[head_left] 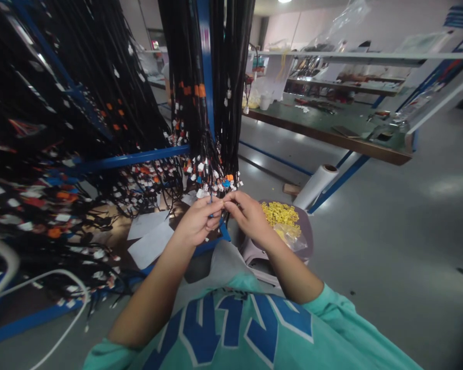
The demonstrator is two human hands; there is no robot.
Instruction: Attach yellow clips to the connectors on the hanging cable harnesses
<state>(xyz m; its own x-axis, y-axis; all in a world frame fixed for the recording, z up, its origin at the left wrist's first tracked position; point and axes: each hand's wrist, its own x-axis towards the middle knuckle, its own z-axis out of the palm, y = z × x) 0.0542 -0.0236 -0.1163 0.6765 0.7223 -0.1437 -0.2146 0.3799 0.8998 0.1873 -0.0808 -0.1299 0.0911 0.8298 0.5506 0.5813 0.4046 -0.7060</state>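
Note:
My left hand [200, 221] is closed, its thumb and forefinger pinched and the other fingers curled. Its fingertips meet those of my right hand [249, 216], which is closed in a pinch too. Whatever lies between the fingertips is too small to make out. Just beyond my hands hang the ends of a black cable bundle [231, 128], with many white, orange and blue connectors [208, 172]. Below my right forearm, small yellow plastic parts [281, 213] and a clear plastic bag [293, 236] lie on a greyish-purple stool [309, 234].
More black cable bundles [111, 67] hang from a blue metal rack [139, 156] at left. White paper sheets [150, 239] lie on its base. At right stand a roll of white film [316, 185] and a green-topped workbench [293, 115]. A white curved tube [77, 282] is at lower left.

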